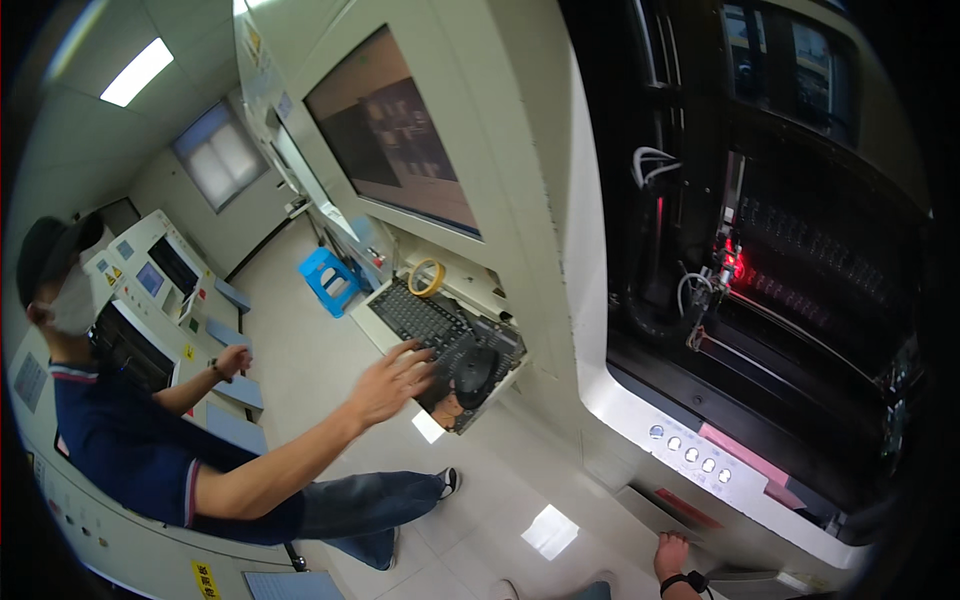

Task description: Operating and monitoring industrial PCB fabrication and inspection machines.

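Only one of my hands shows: my right hand point(672, 553), with a black band on its wrist, at the bottom edge. It rests against the grey lower panel point(640, 510) of a large white machine point(590, 330). Its fingers are bent and partly hidden, so I cannot tell whether they grip anything. My left hand is out of view. A seated co-worker in a dark blue shirt point(110, 440) reaches one hand point(392, 380) over a black keyboard point(415, 312) and black mouse point(474, 372) on a shelf.
A monitor point(395, 135) sits above the keyboard, with a roll of yellow tape point(427, 277) beside it. The machine's dark open bay point(780, 290) glows red inside, above a row of round buttons point(690, 453). A blue stool point(328, 277) and further consoles point(150, 285) stand behind.
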The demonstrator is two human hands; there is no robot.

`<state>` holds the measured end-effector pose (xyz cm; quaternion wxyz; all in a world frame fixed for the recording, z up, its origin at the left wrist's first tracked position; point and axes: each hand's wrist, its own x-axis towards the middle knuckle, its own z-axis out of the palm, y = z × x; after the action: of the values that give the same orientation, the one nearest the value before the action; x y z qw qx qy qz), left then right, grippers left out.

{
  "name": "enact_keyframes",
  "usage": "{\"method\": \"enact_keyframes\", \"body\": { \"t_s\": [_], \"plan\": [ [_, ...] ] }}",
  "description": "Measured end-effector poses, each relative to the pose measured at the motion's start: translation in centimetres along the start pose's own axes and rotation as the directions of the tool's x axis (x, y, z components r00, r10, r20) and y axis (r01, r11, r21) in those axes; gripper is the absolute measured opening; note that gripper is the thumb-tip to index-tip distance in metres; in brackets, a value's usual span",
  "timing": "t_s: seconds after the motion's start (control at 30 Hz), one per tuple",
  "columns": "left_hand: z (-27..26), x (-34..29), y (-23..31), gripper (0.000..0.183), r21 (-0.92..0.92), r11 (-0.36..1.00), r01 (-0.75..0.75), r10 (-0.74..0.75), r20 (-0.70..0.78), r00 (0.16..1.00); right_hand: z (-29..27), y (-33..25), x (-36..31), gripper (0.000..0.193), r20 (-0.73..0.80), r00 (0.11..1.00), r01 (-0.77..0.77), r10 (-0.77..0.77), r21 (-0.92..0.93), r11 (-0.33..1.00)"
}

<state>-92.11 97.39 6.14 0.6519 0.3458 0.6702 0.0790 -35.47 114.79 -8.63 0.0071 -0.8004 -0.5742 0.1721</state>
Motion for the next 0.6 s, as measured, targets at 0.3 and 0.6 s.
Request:
{"method": "enact_keyframes", "body": {
  "t_s": [0.3, 0.6],
  "plan": [
    [-4.2, 5.1, 11.0, 0.042, 0.028, 0.991, -0.133, 0.135, -0.079, 0.988, 0.8, 3.8, 4.3, 0.061, 0.221, 0.918, -0.324, 0.329, -0.063, 0.944],
    [-8.5, 8.4, 39.3, 0.04, 0.304, 0.649, -0.697, 0.707, 0.095, 0.7, -8.5, -2.5, 1.0, 0.027, 0.14, 0.977, -0.179, 0.163, 0.11, 0.978]
  ]
}}
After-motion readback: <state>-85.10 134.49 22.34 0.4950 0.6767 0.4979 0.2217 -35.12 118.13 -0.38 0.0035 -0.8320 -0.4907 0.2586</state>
